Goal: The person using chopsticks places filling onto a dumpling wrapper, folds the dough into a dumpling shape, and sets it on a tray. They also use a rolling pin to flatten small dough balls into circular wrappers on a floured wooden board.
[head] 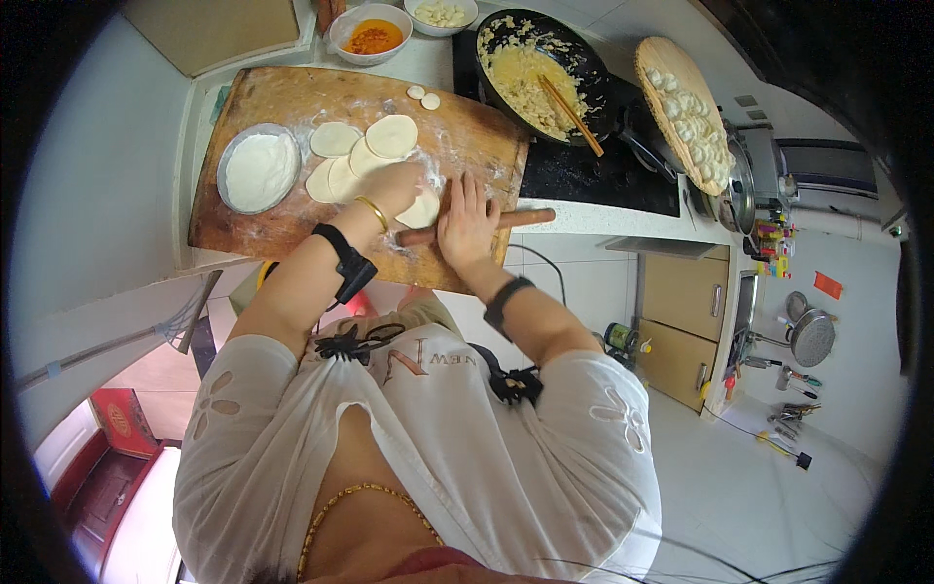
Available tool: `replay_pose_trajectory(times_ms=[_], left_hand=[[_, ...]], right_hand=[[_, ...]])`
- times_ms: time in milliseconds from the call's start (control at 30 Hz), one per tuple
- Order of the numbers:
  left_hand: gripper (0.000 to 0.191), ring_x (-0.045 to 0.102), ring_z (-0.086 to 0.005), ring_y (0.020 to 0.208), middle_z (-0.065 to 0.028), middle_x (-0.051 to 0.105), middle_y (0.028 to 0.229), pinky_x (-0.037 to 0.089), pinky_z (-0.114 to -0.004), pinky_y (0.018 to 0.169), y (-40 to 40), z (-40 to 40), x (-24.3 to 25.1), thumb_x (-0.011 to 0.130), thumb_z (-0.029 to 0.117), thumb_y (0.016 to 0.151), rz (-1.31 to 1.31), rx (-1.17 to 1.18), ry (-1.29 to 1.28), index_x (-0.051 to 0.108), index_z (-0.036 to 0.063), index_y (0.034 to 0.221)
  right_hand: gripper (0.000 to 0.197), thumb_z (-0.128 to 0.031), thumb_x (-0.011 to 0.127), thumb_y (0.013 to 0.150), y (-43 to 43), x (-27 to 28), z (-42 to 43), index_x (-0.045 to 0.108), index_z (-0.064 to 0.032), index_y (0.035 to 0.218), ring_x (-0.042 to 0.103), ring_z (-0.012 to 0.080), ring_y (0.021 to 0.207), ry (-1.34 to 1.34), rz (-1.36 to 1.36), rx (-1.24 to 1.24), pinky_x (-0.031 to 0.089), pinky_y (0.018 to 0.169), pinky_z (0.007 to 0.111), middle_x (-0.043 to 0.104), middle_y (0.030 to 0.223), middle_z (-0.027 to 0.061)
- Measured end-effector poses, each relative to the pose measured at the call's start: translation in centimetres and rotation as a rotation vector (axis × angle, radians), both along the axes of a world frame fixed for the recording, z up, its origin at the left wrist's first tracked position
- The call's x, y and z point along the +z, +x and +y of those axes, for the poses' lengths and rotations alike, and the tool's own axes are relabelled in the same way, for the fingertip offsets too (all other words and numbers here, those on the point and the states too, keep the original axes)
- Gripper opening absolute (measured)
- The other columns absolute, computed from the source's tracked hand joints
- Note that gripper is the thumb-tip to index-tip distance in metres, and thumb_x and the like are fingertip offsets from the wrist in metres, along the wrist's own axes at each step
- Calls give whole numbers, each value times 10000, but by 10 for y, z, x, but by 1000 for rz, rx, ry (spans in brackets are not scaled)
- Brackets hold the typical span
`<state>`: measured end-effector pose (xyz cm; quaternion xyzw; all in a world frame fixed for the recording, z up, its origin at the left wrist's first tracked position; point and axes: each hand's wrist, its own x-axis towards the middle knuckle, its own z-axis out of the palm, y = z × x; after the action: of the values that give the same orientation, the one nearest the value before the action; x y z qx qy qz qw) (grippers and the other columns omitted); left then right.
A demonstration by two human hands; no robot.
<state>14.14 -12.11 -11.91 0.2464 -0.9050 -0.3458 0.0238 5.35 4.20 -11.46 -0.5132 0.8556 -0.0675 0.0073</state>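
My left hand [398,185], its fingers curled down, rests against a thin round dough wrapper [419,212] on the floured wooden board [270,237]. Its fingertips are hidden, so a grip on the dough cannot be made out. Under the palm of my right hand [468,223] lies a wooden rolling pin [531,218], slanting across the board's right side with one end past the edge. The fingers of that hand stretch forward over the pin. Several rolled dough wrappers [392,136] overlap just beyond my left hand. Two small dough discs [430,101] lie farther back.
A metal bowl of flour [261,172] stands on the board's left. Behind are an orange-filled bowl [373,36] and a bowl of pale pieces [441,13]. At right, a wok of egg-like filling [529,80] with chopsticks [573,117] sits on the black cooktop [598,179], near a tray of dumplings [660,62].
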Motion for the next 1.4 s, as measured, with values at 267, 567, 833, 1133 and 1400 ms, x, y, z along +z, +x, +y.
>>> replay_pose_trajectory(times_ms=[267,567,833,1133,1400], left_hand=[[226,609,-359,915,-184,644,941,475,-441,766,-8,13,8,667,156,763,-132,-121,2,608,37,946],[196,576,-112,788,-43,611,827,474,-277,654,-20,-40,-10,701,118,799,182,124,485,595,-5,910],[225,646,-322,825,-165,677,862,510,-395,713,85,-119,37,686,162,775,277,606,-434,665,17,945],[280,619,-360,867,-184,660,906,480,-426,757,140,-123,30,731,168,697,-36,741,-435,634,3,901],[225,606,-374,836,-206,643,876,473,-421,760,150,-127,20,705,153,696,17,584,-393,645,11,859]], right_hand=[[621,-197,541,776,-13,9,-29,377,-30,1351,296,324,1337,-170,-74,-75,207,1072,538,355,1424,177],[561,-180,531,815,20,12,33,399,-53,1345,336,290,1308,-210,-65,-50,199,1038,558,391,1402,126],[552,-208,542,819,6,10,23,419,-48,1332,329,295,1303,-236,-93,-21,179,1054,552,381,1404,140],[557,-233,545,805,5,7,16,437,-57,1323,345,275,1298,-202,-55,-24,204,1034,539,415,1379,125],[556,-243,558,794,7,5,17,446,-68,1311,334,276,1308,-197,-40,-32,207,1038,534,415,1379,115]])
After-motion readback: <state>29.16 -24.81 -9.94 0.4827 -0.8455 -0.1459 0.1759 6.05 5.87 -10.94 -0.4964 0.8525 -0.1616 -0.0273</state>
